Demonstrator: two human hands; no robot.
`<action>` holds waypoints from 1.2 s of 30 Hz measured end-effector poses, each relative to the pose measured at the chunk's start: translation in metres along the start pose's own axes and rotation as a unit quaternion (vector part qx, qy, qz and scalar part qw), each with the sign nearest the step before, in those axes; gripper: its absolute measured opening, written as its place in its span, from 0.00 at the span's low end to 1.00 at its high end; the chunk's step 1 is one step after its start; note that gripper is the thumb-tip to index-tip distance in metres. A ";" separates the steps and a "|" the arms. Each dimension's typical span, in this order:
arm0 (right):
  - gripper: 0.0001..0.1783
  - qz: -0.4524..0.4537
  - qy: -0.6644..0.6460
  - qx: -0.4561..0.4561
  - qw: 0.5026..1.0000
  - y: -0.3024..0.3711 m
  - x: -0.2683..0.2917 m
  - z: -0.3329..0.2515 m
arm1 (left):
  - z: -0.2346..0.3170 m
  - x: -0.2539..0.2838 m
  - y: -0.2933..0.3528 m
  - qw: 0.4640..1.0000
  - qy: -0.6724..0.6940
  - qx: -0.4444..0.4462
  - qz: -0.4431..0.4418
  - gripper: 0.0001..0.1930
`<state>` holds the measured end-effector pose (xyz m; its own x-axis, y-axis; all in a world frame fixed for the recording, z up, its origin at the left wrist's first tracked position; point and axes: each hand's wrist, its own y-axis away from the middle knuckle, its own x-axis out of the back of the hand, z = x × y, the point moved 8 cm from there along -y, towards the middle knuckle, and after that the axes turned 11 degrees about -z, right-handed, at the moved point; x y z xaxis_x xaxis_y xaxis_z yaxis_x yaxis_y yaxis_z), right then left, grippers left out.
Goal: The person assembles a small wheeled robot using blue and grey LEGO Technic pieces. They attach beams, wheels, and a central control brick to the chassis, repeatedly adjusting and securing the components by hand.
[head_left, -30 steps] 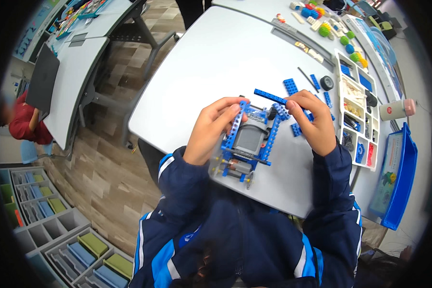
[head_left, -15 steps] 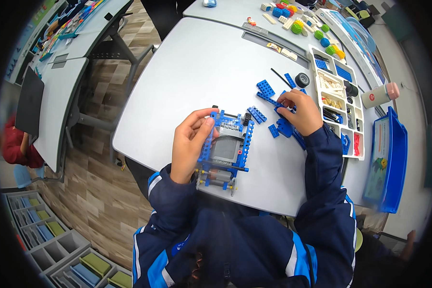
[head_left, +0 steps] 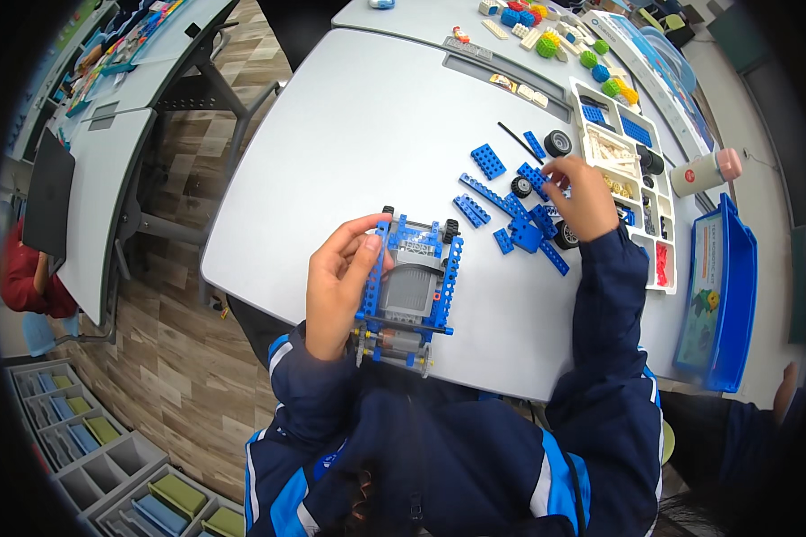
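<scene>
My left hand grips the left side of a blue and grey building-brick vehicle, thumb on top and fingers around its beam. The vehicle has small black wheels at its far end, a grey box in the middle and a clear motor near me. Over a pile of loose blue parts, my right hand is closed, its fingertips pinching the end of a blue studded brick. Under and beside that brick lies a small black wheel. A blue plate and a blue beam lie nearby.
A white sorting tray with several compartments of parts stands right of the pile. Beyond it are a pale bottle with a pink cap and a blue bin. Coloured bricks lie at the far right. Another person sits at the left table.
My right hand has shifted slightly right and up, uncovering wheels and blue parts in the pile. My left hand and the vehicle have moved a little left and nearer me.
</scene>
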<state>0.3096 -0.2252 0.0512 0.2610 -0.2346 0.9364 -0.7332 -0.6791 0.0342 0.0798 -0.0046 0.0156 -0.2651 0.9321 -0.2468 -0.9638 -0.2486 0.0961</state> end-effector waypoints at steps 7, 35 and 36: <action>0.06 0.108 -0.042 -0.019 0.993 -0.023 -0.020 0.033 | -0.002 0.005 0.003 1.000 -0.014 0.010 -0.006 0.17; 0.10 0.046 -0.140 0.045 0.988 -0.026 -0.058 -0.017 | 0.001 0.007 0.001 1.000 -0.022 0.010 0.003 0.16; 0.10 0.060 -0.113 0.052 0.990 -0.024 -0.056 -0.020 | 0.001 0.007 0.002 1.000 -0.021 0.012 0.002 0.16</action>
<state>0.3003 -0.1820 0.0051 0.3185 -0.4593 0.8292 -0.7014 -0.7026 -0.1197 0.0765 0.0019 0.0153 -0.2672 0.9414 -0.2058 -0.9615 -0.2465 0.1211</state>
